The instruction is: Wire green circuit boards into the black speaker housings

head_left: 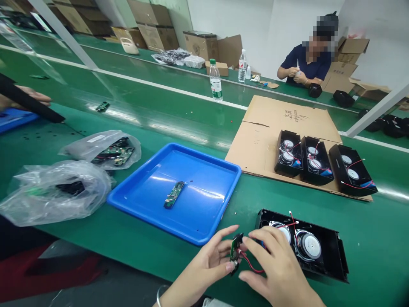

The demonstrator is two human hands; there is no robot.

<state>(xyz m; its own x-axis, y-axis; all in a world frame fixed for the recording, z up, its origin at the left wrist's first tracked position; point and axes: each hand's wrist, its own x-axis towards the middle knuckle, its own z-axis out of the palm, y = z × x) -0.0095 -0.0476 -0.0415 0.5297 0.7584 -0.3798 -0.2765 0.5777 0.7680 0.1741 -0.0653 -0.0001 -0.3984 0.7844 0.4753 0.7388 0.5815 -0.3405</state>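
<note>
My left hand [209, 260] grips a small green circuit board [235, 251] with black parts, between thumb and fingers, tilted on edge. My right hand [275, 264] is just to its right, fingers apart, the index fingertip at the board's upper edge. Red and black wires [252, 263] run from the board toward my right hand, which hides their far part. Behind that hand lies an open black speaker housing [329, 238] with two round silver-backed speakers [308, 245]; the hand covers part of it.
A blue tray [137, 217] holds another circuit board [174, 194]. Plastic bags [96, 192] with boards and black parts lie left. Several speaker housings [318, 160] stand on cardboard [255, 140]. A bottle [215, 81] stands beyond. A person [306, 64] sits opposite; another person's hand [32, 96] is at left.
</note>
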